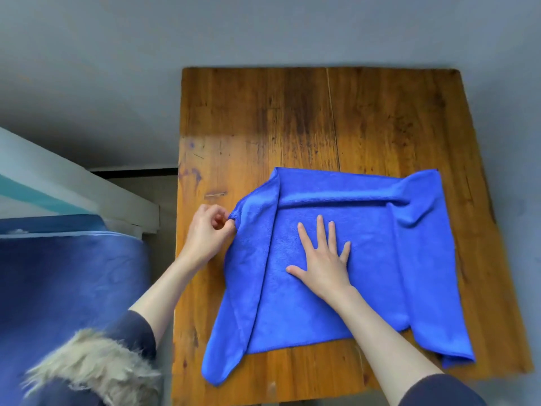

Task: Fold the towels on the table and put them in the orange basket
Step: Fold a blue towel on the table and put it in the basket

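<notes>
A blue towel [377, 259] lies spread on the wooden table [292, 118], with its left, right and far edges folded inward over the middle. My left hand [209, 231] pinches the towel's left corner at the table's left side. My right hand [323, 256] presses flat on the towel's centre, fingers spread and straight. No orange basket is in view.
The far half of the table shows bare wood. Left of the table stands a white frame [87, 186] with a blue padded surface [73, 288] below it. Grey floor surrounds the table. A fur-trimmed dark garment [87, 373] sits at the lower left.
</notes>
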Tool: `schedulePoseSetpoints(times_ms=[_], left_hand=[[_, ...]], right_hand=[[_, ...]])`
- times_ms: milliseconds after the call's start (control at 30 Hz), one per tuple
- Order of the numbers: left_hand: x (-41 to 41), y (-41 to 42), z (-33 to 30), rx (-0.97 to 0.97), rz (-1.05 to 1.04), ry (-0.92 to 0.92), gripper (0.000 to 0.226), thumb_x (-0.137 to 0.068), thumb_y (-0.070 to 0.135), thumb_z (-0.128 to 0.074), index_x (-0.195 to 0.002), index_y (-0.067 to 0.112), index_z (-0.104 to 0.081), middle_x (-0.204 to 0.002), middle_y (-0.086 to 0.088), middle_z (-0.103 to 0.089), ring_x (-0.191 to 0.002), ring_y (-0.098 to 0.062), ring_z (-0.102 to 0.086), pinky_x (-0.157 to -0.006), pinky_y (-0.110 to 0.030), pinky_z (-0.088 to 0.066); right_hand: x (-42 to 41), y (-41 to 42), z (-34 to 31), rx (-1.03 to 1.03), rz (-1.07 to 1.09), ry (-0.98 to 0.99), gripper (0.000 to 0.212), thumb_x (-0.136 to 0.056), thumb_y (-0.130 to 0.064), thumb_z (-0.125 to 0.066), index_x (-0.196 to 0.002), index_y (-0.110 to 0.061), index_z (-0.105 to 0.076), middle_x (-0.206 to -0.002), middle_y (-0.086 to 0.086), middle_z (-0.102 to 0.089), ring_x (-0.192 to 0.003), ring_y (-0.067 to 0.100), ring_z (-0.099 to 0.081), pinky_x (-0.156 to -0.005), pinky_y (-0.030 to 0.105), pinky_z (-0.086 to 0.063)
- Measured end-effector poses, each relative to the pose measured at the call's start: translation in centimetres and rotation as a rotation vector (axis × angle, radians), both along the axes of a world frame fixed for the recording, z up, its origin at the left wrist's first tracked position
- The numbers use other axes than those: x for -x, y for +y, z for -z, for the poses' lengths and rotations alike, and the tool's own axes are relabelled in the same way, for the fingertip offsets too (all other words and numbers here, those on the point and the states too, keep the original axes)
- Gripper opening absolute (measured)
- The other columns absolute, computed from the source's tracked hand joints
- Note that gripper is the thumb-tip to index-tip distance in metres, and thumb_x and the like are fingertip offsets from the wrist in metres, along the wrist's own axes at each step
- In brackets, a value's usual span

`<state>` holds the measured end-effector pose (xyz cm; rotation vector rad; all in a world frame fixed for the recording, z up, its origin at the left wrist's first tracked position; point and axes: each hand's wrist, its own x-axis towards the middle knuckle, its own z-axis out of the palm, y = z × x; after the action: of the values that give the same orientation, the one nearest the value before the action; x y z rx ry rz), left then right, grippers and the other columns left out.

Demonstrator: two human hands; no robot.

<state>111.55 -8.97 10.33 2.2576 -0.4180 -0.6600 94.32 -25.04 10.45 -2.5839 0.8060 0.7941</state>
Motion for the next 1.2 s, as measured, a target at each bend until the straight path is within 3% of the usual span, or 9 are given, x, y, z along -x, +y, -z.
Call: schedulePoseSetpoints(times_ms=[67,267,367,467,633,800,933,1100,1200], left_hand=[[-1.6,0.6,-0.9,0.055,-0.039,0.026,0.015,-0.079,0.019,-0.059,-0.070,0.027,-0.050,-0.079,0.010,-0.051,-0.070,-0.002,-0.048,-0.063,-0.008,-0.036],[-8.0,0.5,-2.5,0.277,-0.445,0.103,0.016,-0.082,0.010,-0.053,-0.073,0.022,-0.048,-0.062,0.005,-0.044,-0.055,-0.007,-0.040,-0.057,-0.026,-0.037],[-9.4,0.1,-2.0,0.168,-0.471,-0.019,0.018,-0.084,0.014,-0.055,-0.101,0.019,-0.050,-0.092,0.003,-0.055,-0.079,-0.010,-0.051,-0.071,-0.025,-0.041],[-9.8,0.8,-1.2,-0.082,-0.325,-0.246,0.042,-0.087,0.010,-0.053,-0.127,0.009,-0.042,-0.125,-0.015,-0.045,-0.112,-0.030,-0.043,-0.094,-0.037,-0.035],[-5.3,2.0,-0.2,-0.208,0.019,-0.508,0.044,-0.087,0.009,-0.055,-0.130,0.001,-0.047,-0.140,-0.023,-0.038,-0.130,-0.040,-0.033,-0.100,-0.053,-0.032],[-0.6,2.6,2.5,-0.350,0.482,-0.479,0.072,-0.088,0.050,-0.051,-0.148,0.024,-0.022,-0.158,-0.010,-0.009,-0.145,-0.035,-0.006,-0.114,-0.056,-0.008],[-0.5,2.6,4.1,-0.482,0.517,-0.516,0.081,-0.078,0.077,-0.017,-0.147,0.038,0.000,-0.158,-0.001,0.005,-0.146,-0.028,0.006,-0.111,-0.060,0.007],[-0.9,1.3,3.5,-0.422,0.529,-0.534,0.071,-0.085,0.067,-0.021,-0.147,0.034,-0.019,-0.159,-0.005,-0.008,-0.145,-0.033,-0.001,-0.104,-0.070,0.002],[0.3,1.7,3.9,-0.467,0.554,-0.535,0.073,-0.083,0.070,-0.013,-0.148,0.037,-0.008,-0.159,-0.003,-0.002,-0.145,-0.031,0.003,-0.104,-0.069,0.005]], right_hand=[[-0.2,0.1,-0.2,-0.001,0.010,0.018,0.094,-0.084,-0.059,-0.053,-0.147,-0.033,0.013,-0.152,0.005,0.032,-0.140,0.031,0.028,-0.108,0.066,-0.001],[-0.5,0.2,-0.1,-0.006,0.028,0.038,0.095,-0.084,-0.060,-0.053,-0.146,-0.035,0.015,-0.150,0.004,0.036,-0.139,0.030,0.030,-0.108,0.065,0.000],[-0.4,0.2,0.1,-0.011,0.033,0.044,0.096,-0.083,-0.060,-0.053,-0.146,-0.036,0.015,-0.149,0.002,0.037,-0.138,0.028,0.031,-0.108,0.065,0.000],[-0.4,0.2,0.2,-0.013,0.037,0.043,0.097,-0.082,-0.060,-0.054,-0.146,-0.037,0.015,-0.149,0.002,0.037,-0.138,0.028,0.032,-0.108,0.065,0.000],[-0.2,0.0,0.6,-0.006,0.034,0.042,0.097,-0.081,-0.062,-0.053,-0.145,-0.039,0.017,-0.138,-0.006,0.047,-0.138,0.026,0.032,-0.108,0.064,0.001],[0.0,0.0,0.7,0.019,0.022,0.030,0.098,-0.078,-0.068,-0.051,-0.144,-0.042,0.017,-0.142,-0.006,0.043,-0.139,0.025,0.031,-0.109,0.064,-0.001],[0.3,-0.9,0.7,0.048,0.027,0.015,0.098,-0.073,-0.076,-0.049,-0.141,-0.049,0.017,-0.140,-0.014,0.043,-0.140,0.019,0.029,-0.108,0.065,-0.002],[0.0,-1.3,0.8,0.040,0.047,0.001,0.099,-0.072,-0.075,-0.050,-0.143,-0.047,0.013,-0.147,-0.012,0.038,-0.141,0.019,0.027,-0.108,0.066,-0.003],[0.6,-0.6,0.6,0.024,0.041,-0.034,0.098,-0.075,-0.071,-0.052,-0.144,-0.044,0.012,-0.146,-0.013,0.038,-0.140,0.018,0.028,-0.108,0.064,0.001]])
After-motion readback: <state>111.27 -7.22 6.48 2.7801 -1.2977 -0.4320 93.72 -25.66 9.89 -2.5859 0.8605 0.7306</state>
